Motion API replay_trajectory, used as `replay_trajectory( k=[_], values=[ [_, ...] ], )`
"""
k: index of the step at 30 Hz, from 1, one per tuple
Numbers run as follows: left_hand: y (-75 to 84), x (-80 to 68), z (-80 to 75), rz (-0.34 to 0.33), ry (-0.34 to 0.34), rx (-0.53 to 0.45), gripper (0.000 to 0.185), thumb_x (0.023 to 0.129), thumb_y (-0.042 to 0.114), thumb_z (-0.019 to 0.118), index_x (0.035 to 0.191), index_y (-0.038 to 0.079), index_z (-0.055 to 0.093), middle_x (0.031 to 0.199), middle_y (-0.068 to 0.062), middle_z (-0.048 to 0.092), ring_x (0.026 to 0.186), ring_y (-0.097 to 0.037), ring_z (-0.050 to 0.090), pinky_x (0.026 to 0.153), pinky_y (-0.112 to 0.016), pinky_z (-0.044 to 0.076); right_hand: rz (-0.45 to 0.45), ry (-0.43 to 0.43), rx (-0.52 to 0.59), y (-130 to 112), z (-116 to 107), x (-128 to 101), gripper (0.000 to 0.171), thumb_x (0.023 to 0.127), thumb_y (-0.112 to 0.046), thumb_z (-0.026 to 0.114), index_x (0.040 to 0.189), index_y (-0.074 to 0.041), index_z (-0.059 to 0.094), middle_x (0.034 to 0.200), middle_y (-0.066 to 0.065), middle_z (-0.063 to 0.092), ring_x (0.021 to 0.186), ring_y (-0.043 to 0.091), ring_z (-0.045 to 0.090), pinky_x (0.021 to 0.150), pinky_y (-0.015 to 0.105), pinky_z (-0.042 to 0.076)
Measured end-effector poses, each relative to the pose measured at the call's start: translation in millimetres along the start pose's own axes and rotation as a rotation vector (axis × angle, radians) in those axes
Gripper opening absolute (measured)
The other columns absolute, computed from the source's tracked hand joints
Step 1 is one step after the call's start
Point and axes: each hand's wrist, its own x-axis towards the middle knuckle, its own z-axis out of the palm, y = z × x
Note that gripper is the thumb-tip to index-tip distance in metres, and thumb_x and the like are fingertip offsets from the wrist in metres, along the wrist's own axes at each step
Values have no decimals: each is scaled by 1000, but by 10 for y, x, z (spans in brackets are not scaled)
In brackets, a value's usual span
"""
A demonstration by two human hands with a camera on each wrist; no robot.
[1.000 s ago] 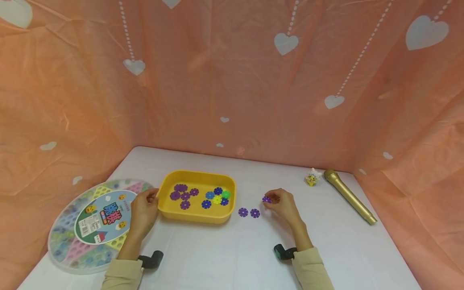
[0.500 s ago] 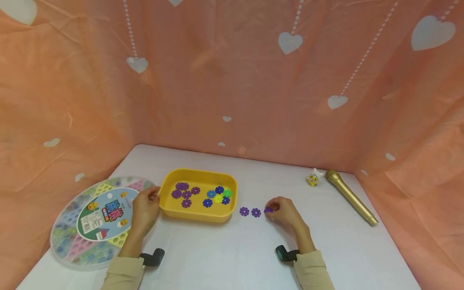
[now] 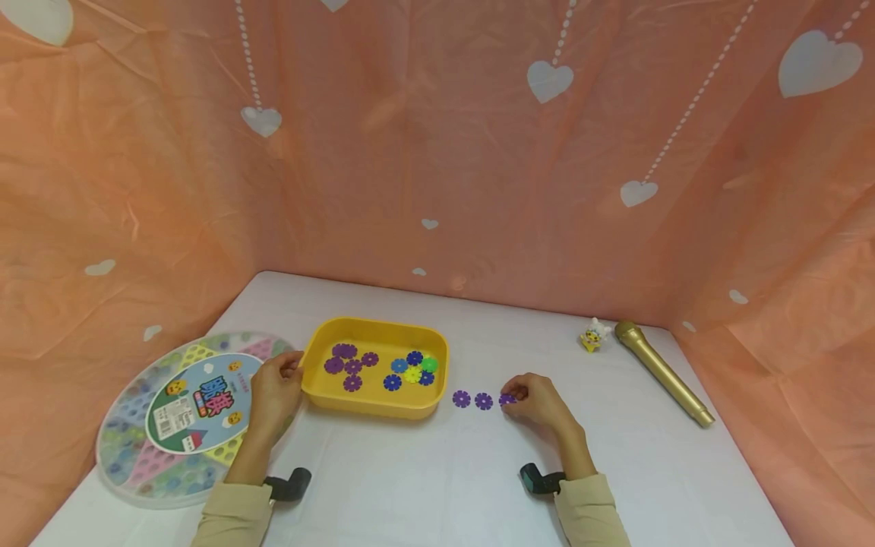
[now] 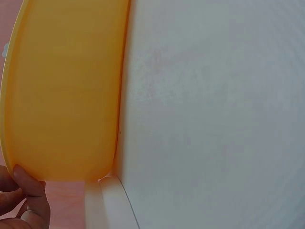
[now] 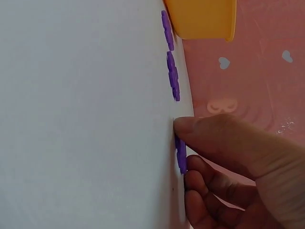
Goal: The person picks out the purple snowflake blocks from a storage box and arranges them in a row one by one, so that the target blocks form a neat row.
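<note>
Pinching purple flower disc [image 3: 506,398] on table, right hand [image 3: 540,401], left hand [image 3: 273,391] gripping yellow tray [image 3: 374,408]

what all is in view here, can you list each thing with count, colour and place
tray: 1, yellow, on the table left of centre
flower discs in the tray: about ten; purple at its left, blue, green and yellow at its right
flower discs on the table: 3, purple, in a row right of the tray
game board: 1, round, multicoloured, at the table's left edge
microphone: 1, gold, far right
small toy: 1, yellow and white, beside the microphone
table: 1, white
backdrop: peach with white hearts
left hand: holds the tray's left rim
right hand: pinches the rightmost purple disc
</note>
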Motion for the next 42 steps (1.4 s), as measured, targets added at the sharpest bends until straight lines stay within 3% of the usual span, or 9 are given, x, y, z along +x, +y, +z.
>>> replay_trajectory(
  k=[6,13,22,26,34,42],
  values=[
    [-13,12,5,-22,-11,-10,30,90,2,52,118,-6,58,101,-19,60,87,-25,54,63,-12,40,0,-5,1,7,4,10,20,69,-4,77,87,-5,69,78,2,60,72,14,52,65,26,45],
    [-48,37,-28,-89,-58,-135,31,92,1,51,121,-6,56,108,-22,57,90,-23,53,62,-8,43,-52,9,18,-70,-8,77,25,72,-8,78,94,-3,69,83,4,63,76,14,56,69,28,48],
    [-62,51,-51,-166,-99,-262,33,92,-1,50,125,-7,52,109,-19,53,80,-9,52,61,-16,49,-199,119,102,-697,9,348,26,80,-13,73,103,-2,68,101,15,66,87,22,61,79,35,53],
    [-70,75,-37,-176,-112,-301,34,91,-1,51,124,-8,51,106,-19,54,74,-7,54,60,-17,49,-263,99,146,-1014,150,516,23,82,-13,71,103,-4,68,100,10,66,87,19,61,79,32,53],
    [-58,130,-28,-228,-160,-340,36,91,0,49,126,-8,48,105,-15,49,73,-11,54,60,-20,50,-324,-55,140,-1426,580,776,23,87,-15,65,106,-1,67,101,10,65,90,18,60,79,23,51],
    [-74,127,-60,-258,-187,-378,38,91,-1,47,128,-8,45,106,-15,47,74,-14,52,60,-20,49,-246,-100,184,-1617,928,938,22,90,-9,60,110,-3,65,107,11,65,96,20,60,82,25,50]
  ],
)
